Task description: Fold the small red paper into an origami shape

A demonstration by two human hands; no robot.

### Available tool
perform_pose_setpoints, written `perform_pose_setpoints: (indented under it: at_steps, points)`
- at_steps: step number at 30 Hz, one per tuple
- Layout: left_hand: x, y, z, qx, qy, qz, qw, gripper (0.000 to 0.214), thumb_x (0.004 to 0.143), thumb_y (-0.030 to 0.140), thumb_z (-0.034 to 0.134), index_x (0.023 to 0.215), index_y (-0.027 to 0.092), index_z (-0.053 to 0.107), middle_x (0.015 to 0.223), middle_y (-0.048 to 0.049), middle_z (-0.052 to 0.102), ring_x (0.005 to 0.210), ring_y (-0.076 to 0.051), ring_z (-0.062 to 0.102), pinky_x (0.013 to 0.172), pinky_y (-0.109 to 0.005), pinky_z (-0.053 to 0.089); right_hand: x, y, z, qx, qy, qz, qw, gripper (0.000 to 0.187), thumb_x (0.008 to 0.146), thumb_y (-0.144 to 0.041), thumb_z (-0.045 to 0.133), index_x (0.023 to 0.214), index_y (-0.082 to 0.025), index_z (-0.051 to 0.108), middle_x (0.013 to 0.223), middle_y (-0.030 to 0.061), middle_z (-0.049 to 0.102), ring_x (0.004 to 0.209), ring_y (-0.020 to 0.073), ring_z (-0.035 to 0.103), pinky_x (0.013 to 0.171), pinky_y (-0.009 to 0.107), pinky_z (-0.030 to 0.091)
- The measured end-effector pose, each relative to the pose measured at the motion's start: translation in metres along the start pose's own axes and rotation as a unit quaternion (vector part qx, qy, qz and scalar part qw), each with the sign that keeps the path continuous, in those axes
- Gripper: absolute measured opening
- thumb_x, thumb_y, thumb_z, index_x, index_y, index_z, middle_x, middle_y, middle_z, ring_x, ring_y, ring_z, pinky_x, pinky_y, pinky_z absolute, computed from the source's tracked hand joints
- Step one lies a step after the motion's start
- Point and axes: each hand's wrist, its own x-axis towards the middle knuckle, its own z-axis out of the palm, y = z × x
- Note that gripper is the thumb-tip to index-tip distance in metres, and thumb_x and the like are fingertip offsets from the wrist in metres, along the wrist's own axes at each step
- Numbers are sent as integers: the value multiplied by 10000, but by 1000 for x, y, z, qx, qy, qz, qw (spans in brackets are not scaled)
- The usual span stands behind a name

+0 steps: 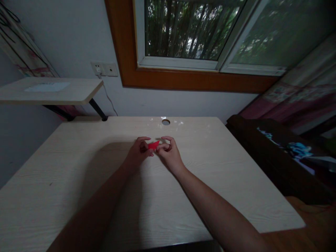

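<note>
A small folded piece of red paper (153, 144) is held just above the middle of a pale wooden desk (78, 182). My left hand (138, 151) pinches its left end with curled fingers. My right hand (169, 151) pinches its right end, fingers bent around it. Both hands meet at the paper, and most of it is hidden between the fingertips.
A round cable hole (165, 121) sits near the desk's far edge. A raised shelf (49, 90) with a white sheet stands at the left. Wall sockets (104, 69) and a window (199, 31) are behind. A dark wooden bed frame (273, 157) lies to the right.
</note>
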Motion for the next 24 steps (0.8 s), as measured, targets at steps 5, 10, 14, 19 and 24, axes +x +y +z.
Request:
perform_pose_setpoints:
  at_steps: [5, 10, 14, 19, 24]
  points:
    - [0, -2, -1, -5, 6, 11, 1000, 467, 752, 216, 784, 1152, 214, 542, 747, 74, 523, 636, -83, 610, 693, -291, 621, 1, -2, 0, 49, 0, 12, 999, 429, 758, -211, 711, 1124, -261, 492, 753, -50, 725, 732, 150, 688, 795, 329, 533]
    - [1, -4, -3, 5, 7, 12, 1000, 475, 748, 213, 787, 1155, 218, 542, 729, 83, 526, 616, -76, 600, 674, -271, 607, 0, -5, 1, 42, 6, 11, 999, 453, 738, -248, 774, 1104, -253, 508, 777, -42, 717, 733, 143, 663, 773, 301, 511]
    - [1, -5, -3, 8, 0, 18, 1000, 491, 750, 215, 790, 1168, 216, 533, 731, 80, 549, 619, -86, 614, 685, -284, 600, 1, -6, 2, 27, 3, 6, 1000, 469, 709, -241, 792, 1089, -250, 518, 749, -50, 700, 697, 137, 640, 720, 279, 492]
    - [2, -4, -4, 27, 10, 38, 999, 461, 785, 223, 769, 1169, 204, 514, 747, 49, 622, 683, -126, 681, 710, -277, 565, 2, -2, 1, 16, 6, 8, 1000, 468, 707, -244, 782, 1097, -251, 523, 703, -64, 661, 637, 131, 613, 666, 266, 473]
    - [1, -1, -5, 49, 35, 45, 997, 447, 780, 216, 777, 1157, 205, 537, 780, 37, 647, 718, -116, 666, 732, -257, 532, 2, 0, 1, 15, -2, 21, 1000, 498, 701, -258, 791, 1113, -251, 511, 710, -68, 650, 605, 123, 591, 625, 253, 457]
